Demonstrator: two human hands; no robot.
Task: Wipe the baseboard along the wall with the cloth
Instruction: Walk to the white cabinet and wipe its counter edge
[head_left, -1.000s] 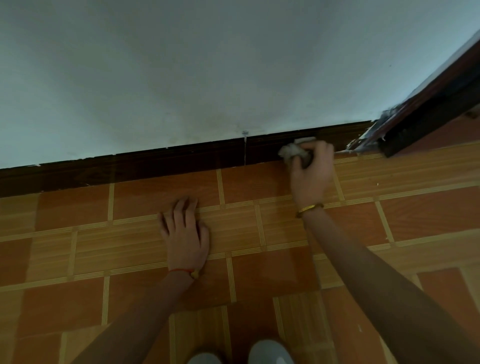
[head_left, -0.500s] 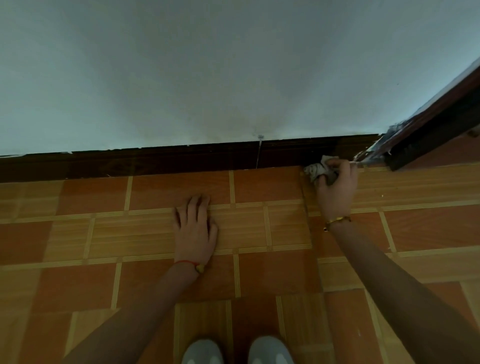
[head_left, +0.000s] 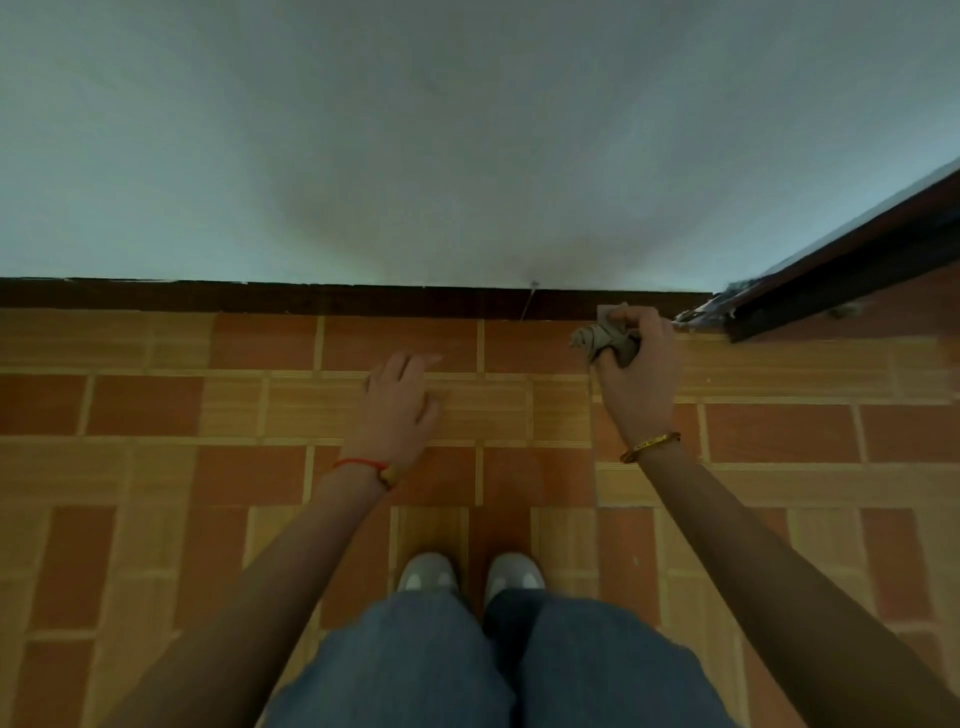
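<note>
The baseboard, a dark brown strip, runs along the foot of the pale wall where it meets the tiled floor, ending at the right by a dark door frame. The cloth, a crumpled grey wad, is bunched in the right hand, whose fingers curl round it; it sits just at the baseboard's lower edge near the frame, though whether it touches the wood cannot be told. The left hand is held low over the orange tiles with fingers loosely extended and holding nothing, well apart from the cloth. A red string bracelet circles the left wrist, a gold bangle the right. Two pale shoes and blue jeans show below.
</note>
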